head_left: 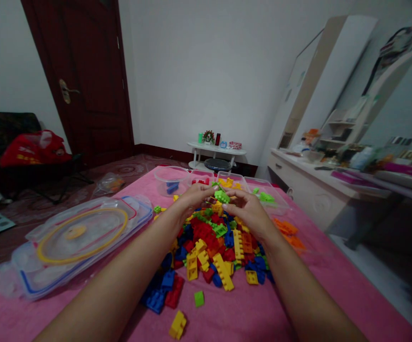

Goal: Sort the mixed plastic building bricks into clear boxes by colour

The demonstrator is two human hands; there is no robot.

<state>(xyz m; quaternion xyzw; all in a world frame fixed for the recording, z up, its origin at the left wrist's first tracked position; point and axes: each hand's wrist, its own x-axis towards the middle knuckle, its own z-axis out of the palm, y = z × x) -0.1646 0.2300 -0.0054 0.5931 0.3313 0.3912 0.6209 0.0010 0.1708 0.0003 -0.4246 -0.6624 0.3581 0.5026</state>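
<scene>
Both hands meet above a heap of red, blue, yellow and green toy bricks [213, 247] on a pink cloth. My left hand [191, 198] and my right hand [249, 209] pinch the same small clump of green bricks [222, 195] between their fingertips, held just over the far side of the heap. Behind the hands stand several clear plastic tubs: one with blue bricks [170, 180], one with red [201, 178], one with yellow [230, 180] and one with green [267, 195].
Stacked clear container lids [74, 237] lie at the left on the pink cloth [334, 285]. Orange bricks [289, 232] lie loose at the right. A white dresser [309, 190] stands to the right, a small white table [216, 151] by the far wall, a dark door [85, 80] at the left.
</scene>
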